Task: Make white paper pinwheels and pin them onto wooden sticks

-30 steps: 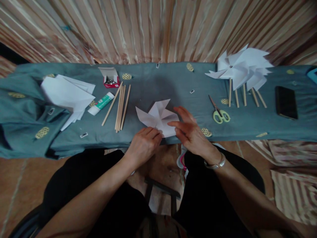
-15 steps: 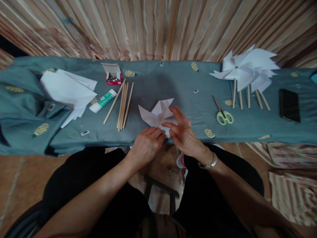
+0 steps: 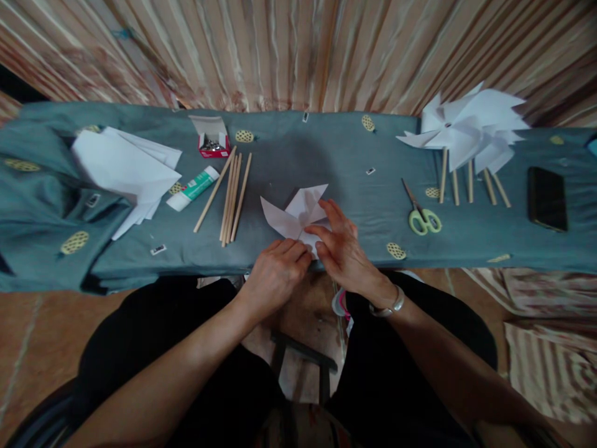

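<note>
A white paper pinwheel (image 3: 289,219) with folded blades lies at the front edge of the table, between my hands. My left hand (image 3: 280,267) has its fingers curled closed on the pinwheel's near edge. On the right side, my right hand (image 3: 342,249) holds a blade, its thumb and fingers bent around the paper. The fingertips partly hide the near and right blades. Left of the pinwheel lie several wooden sticks (image 3: 229,199). A glue stick (image 3: 193,188) and a small red box (image 3: 213,146) of metal pieces are beyond them.
Folded white paper sheets (image 3: 125,165) lie on the left of the cloth-covered table (image 3: 321,155). Green-handled scissors (image 3: 423,221) rest to the right. Several pinwheels on sticks (image 3: 471,124) lie at the back right, near a dark phone (image 3: 547,198). A striped curtain (image 3: 280,50) hangs behind.
The view has shifted very slightly. Both hands stay on the pinwheel in nearly the same pose, and the other objects have not moved.
</note>
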Tool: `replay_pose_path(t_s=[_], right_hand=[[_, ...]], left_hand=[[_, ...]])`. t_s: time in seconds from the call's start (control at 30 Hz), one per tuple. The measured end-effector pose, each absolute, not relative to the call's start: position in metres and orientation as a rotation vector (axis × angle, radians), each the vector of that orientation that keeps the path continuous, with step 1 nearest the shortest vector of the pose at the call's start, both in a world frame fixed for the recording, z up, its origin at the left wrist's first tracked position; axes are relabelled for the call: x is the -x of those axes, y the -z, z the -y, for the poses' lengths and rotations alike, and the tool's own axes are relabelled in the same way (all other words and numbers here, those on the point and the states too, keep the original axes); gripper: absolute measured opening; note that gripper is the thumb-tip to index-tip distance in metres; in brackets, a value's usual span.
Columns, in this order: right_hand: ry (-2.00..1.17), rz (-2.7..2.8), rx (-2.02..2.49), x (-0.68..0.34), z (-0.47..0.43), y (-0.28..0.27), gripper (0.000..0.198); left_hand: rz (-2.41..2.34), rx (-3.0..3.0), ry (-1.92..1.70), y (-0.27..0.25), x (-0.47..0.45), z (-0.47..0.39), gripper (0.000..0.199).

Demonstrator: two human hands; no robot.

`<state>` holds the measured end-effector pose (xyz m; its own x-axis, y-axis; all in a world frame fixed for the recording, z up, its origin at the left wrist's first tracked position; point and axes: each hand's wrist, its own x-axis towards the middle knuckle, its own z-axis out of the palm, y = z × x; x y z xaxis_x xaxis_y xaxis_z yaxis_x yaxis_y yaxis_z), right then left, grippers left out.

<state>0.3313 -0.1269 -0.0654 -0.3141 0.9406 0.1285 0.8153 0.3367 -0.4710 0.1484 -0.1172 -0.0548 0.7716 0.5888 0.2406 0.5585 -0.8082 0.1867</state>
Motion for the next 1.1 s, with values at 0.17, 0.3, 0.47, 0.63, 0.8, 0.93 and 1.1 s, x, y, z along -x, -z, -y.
replay_pose_path(t_s=[0.17,0.3,0.47,0.63,0.8,0.93,1.1], right_hand=[[-0.419,2.208,1.565,-0.333,0.126,0.067,0.034],[-0.367,2.172,1.599,-0.335,0.123,0.070,0.031],[-0.271,2.197,1.598,-0.333,0.117,0.071,0.027],[-0.139,2.249,1.540,-0.325,0.117,0.064,0.026],[-0.168,2.153,1.513,-0.346,0.123,0.049,0.032],[-0.248,1.968,1.590,-0.384,0.121,0.044,0.039],[-0.408,2.072,1.566,-0.410,0.125,0.047,0.043]], left_hand=[[-0.925,-2.862,-0.445,0.056,-0.148,0.117,0.013],[-0.927,-2.860,-0.443,0.055,-0.149,0.117,0.012],[-0.927,-2.863,-0.441,0.055,-0.148,0.117,0.013],[-0.937,-2.868,-0.438,0.055,-0.149,0.116,0.015],[-0.956,-2.856,-0.453,0.053,-0.148,0.117,0.011],[-0.989,-2.829,-0.469,0.055,-0.146,0.116,0.012],[-1.032,-2.824,-0.483,0.057,-0.147,0.115,0.015]])
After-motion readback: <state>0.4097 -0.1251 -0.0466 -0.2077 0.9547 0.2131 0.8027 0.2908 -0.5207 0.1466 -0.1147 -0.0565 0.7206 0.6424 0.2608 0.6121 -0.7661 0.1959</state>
